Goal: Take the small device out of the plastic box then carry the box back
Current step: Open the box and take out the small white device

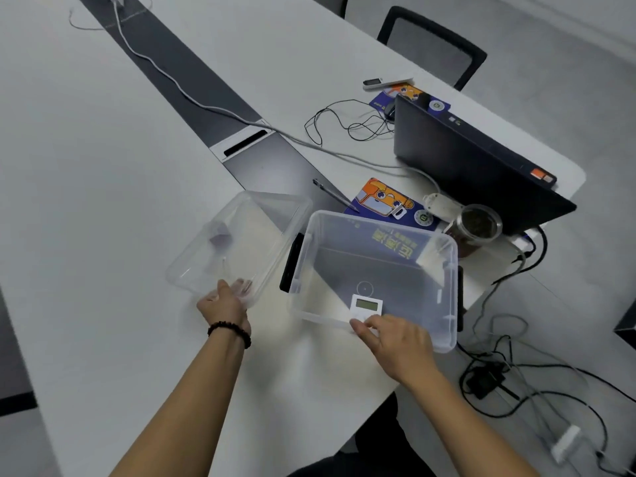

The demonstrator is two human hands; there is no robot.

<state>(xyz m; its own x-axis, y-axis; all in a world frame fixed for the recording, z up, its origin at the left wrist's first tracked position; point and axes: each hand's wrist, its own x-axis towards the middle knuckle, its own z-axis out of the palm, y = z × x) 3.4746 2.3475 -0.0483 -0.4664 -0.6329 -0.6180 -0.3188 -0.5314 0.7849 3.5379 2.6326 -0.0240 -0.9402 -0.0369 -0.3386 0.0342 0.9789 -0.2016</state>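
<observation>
Right hand (395, 342) pinching small device (365, 308), left hand (225, 302) gripping lid (237, 242)

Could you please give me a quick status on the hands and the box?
Left hand gripping lid edge. Right hand pinching small device, still inside open plastic box. Nothing blocking the lift.

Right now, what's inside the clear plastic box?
Only the small white device lies in the plastic box, near its front wall. The right hand touches the device's lower edge, covering its buttons.
</observation>
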